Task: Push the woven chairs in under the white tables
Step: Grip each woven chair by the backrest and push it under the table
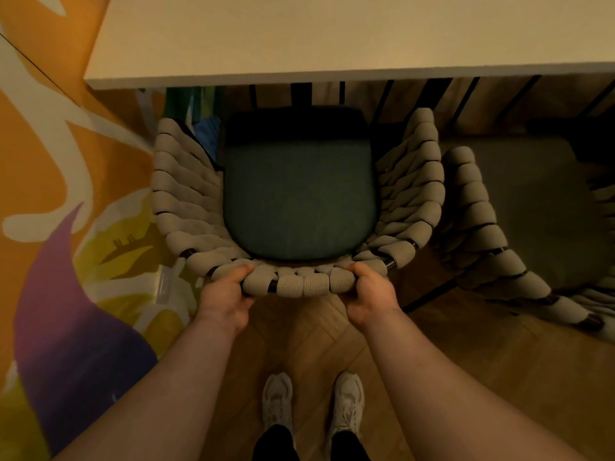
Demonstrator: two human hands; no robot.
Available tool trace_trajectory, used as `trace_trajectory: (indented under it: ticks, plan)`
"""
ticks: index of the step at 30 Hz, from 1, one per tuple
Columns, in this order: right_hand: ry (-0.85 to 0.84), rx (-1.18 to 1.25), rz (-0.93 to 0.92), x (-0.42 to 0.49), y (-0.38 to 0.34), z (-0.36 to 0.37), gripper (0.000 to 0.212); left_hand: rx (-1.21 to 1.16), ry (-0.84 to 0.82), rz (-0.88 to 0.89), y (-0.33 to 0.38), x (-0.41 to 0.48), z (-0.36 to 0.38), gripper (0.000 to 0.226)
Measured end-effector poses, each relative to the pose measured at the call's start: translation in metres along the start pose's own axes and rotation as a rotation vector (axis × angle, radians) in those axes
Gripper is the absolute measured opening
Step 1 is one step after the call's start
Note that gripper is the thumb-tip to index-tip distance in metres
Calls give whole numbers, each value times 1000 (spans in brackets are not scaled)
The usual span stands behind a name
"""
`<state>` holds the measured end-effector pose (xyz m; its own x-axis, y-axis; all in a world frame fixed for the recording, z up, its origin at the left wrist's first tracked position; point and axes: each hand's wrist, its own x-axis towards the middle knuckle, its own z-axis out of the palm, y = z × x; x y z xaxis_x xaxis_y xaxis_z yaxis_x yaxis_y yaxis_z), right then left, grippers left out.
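The white counter (332,34) fills the view from 10 to 2 o'clock, its near edge running straight across above everything else. Below it the wood floor (499,377) spreads from 3 to 6 o'clock. A painted surface (50,161) in orange, white, purple and yellow covers the whole side from 7 to 10 o'clock.

The woven chair (186,194) stands at the centre, facing the counter, with its thick grey woven bands curving round both sides and the back. Its front lies in shadow just at the counter's near edge. Most of the seat shows on my side of that edge, so the chair is not pushed in. A second woven chair (472,201) stands just beside it at 3 o'clock, in dim light, its arm close to the first chair's arm. The dark green cushion (299,194) sits in the first chair's seat.

My left hand (226,301) grips the chair's back rim at 7 o'clock from the cushion, and my right hand (369,297) grips the same rim at 5 o'clock. On each hand the thumb lies on top of the bands and the fingers curl under the rim, mostly hidden. Both arms reach forward from 6 o'clock.

My two pale shoes (278,400) stand on the wood floor at 6 o'clock, side by side.
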<state>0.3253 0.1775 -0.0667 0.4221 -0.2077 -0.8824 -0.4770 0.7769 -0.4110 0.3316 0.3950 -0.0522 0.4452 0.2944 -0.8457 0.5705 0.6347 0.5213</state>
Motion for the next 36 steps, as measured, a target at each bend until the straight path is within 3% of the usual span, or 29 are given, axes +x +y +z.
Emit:
trace_trajectory:
  ticks: [2,4,7,10,11,13,14,16,19,21,24,26,36]
  plan:
    - [26,-167,-105,6,-8,4,41,143,69,109,5,2,7,31]
    - [97,-366,-179,6,-14,7,48,260,146,173,10,4,11,41]
    - [216,-627,-358,-5,-21,7,64,551,285,202,16,1,15,71]
    - [301,-1058,-807,-12,-25,-5,100,901,432,462,16,2,7,117]
    - [270,-1249,-935,-13,-27,-9,98,1037,414,616,16,2,4,120]
    - [107,-1610,-1096,-11,-34,-11,68,1323,260,822,19,4,2,99]
    - [-14,-1763,-1113,-9,-39,-11,54,1437,159,864,22,6,0,83]
    - [-242,-1976,-1080,-6,-49,-10,62,1643,-12,928,29,9,-3,67]
    - [-409,-2201,-1072,1,-63,-2,80,1955,-299,963,37,11,5,104]
    - [-418,-2338,-1021,7,-68,10,62,2184,-389,873,38,15,19,111]
    - [-460,-2423,-913,16,-72,29,33,2247,-378,878,41,21,34,64]
    - [-480,-2452,-903,22,-77,36,27,2265,-338,900,43,23,41,45]
    - [-460,-2438,-934,47,-96,67,23,2270,-283,826,64,44,71,38]
